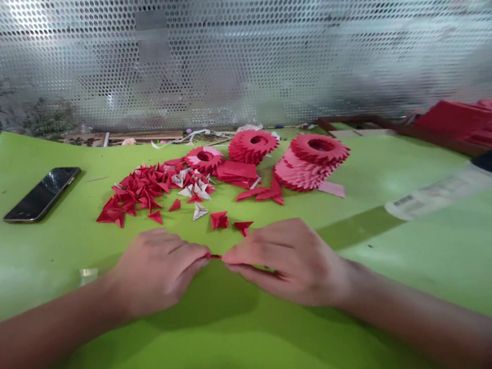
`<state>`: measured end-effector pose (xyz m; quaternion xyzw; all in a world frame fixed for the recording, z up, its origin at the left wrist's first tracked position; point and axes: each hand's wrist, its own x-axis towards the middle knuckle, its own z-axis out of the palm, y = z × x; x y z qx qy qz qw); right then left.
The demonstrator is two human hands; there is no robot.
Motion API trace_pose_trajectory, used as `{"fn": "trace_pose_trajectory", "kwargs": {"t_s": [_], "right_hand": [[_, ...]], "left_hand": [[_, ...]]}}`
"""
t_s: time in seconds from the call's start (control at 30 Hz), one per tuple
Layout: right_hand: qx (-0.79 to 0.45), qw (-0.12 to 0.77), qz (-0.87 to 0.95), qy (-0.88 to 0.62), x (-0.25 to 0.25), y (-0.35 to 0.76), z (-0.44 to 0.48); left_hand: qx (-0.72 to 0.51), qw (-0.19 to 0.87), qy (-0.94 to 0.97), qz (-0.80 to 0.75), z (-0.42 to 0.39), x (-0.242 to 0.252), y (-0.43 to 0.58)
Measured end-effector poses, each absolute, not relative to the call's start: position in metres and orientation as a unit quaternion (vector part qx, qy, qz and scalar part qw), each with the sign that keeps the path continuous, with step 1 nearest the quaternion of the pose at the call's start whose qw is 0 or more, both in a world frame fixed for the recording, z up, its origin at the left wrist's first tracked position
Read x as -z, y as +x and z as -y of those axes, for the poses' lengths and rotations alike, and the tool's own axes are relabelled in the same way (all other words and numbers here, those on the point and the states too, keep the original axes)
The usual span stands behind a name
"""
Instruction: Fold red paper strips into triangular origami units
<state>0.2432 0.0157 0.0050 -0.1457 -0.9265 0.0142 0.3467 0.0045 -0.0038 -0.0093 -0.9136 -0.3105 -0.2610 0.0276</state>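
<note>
Seen from the person's own viewpoint, a left hand (158, 271) and a right hand (286, 263) meet at the fingertips, both closed in a narrow pinch on a thin strip of red folded paper (215, 256), most of which is hidden by the fingers. The hands rest just above a bright green sheet covering the table (229, 346). Just ahead of them lie two loose red folded-paper triangles (219, 220). Farther ahead, beyond the left hand, spreads a scattered heap of small red paper triangles (140, 193), with a few pale white triangles (199, 211) at its edge nearer the middle. Ahead of the gap between the hands stand a flat stack of red paper rectangles (236, 174) and a round, toothed ring of red paper units (253, 146). Ahead of the right hand, a larger toothed ring of red and pink paper (312, 161) lies tilted. Well beyond the left hand lies a black smartphone with a glossy screen (41, 195). A perforated silver metal screen (231, 50) rises behind everything.
</note>
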Motion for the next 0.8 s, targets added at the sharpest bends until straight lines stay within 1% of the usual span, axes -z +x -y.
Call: {"fn": "trace_pose_trajectory", "kwargs": {"t_s": [0.23, 0.53, 0.8], "right_hand": [[-0.038, 0.375, 0.915, -0.146, -0.003, 0.242, -0.016], [-0.147, 0.405, 0.885, -0.175, 0.000, 0.235, -0.015], [-0.141, 0.418, 0.879, -0.183, 0.000, 0.232, -0.015]], "left_hand": [[0.256, 0.006, -0.911, 0.323, 0.003, 0.012, 0.004], [0.272, 0.026, -0.905, 0.326, 0.005, 0.012, 0.004], [0.271, 0.077, -0.911, 0.302, 0.007, 0.007, 0.007]]}}
